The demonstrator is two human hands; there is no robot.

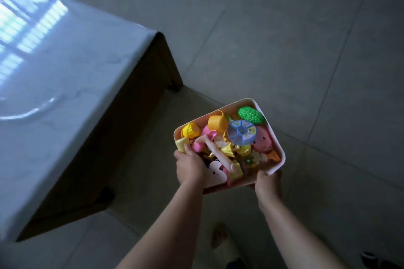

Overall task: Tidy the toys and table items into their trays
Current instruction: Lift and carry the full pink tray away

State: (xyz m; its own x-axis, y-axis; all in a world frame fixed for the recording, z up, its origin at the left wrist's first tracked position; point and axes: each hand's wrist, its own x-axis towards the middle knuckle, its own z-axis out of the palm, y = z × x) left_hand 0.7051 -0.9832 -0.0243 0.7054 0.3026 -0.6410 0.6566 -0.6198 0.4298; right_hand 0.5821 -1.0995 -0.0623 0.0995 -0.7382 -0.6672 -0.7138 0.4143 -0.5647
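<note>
Surface sits at left, glossy w/ window glare; the part in view shows nothing on it. Tray hangs to its right, out over the floor, well apart from the surface edge and carried in both hands.

Left hand grips the tray's near-left corner, thumb over the rim and touching the toys. Right hand holds the near-right corner from below; fingers mostly hidden under the tray, so can't tell how far they curl.

To do it well: looks like a carry step, tray already loaded. Keep it level, since the heap stands above the rim and any tilt prob. spills. Both grips are on the near end only, so the far end is unsupported; slide one hand further along if it sags. Set down flat, don't drop.

Tray itself: pale, rectangular, rounded corners. Inside, left to right: yellow cup, orange cup, blue wheel, green piece, pink toy. White bunny lies at near edge.
</note>
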